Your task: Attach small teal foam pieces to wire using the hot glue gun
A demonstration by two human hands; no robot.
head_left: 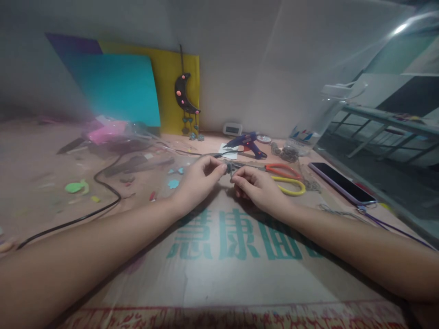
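Note:
My left hand (pixel 202 180) is closed in a pinch on a small dark grey piece (pixel 228 168) above the middle of the table. Close beside it, my right hand (pixel 255 186) pinches a thin grey strand (pixel 231 174) at that piece; their exact kind is too small to tell. Scissors (pixel 286 171) with one orange and one yellow handle loop lie just behind my right hand, their blades partly hidden. Pale blue cut-out shapes (pixel 173 183) lie left of my left hand. Farther back, a dark blue glue gun (pixel 247 144) with a red light rests on its side.
A black crescent moon ornament (pixel 185 93) hangs before yellow and turquoise sheets (pixel 120 89). A black cable (pixel 106 183) crosses the left side. On the right are a phone (pixel 341 183), a clear plastic container (pixel 308 123) and a coil of grey cord (pixel 285 152). A small white digital display (pixel 232 129) stands behind.

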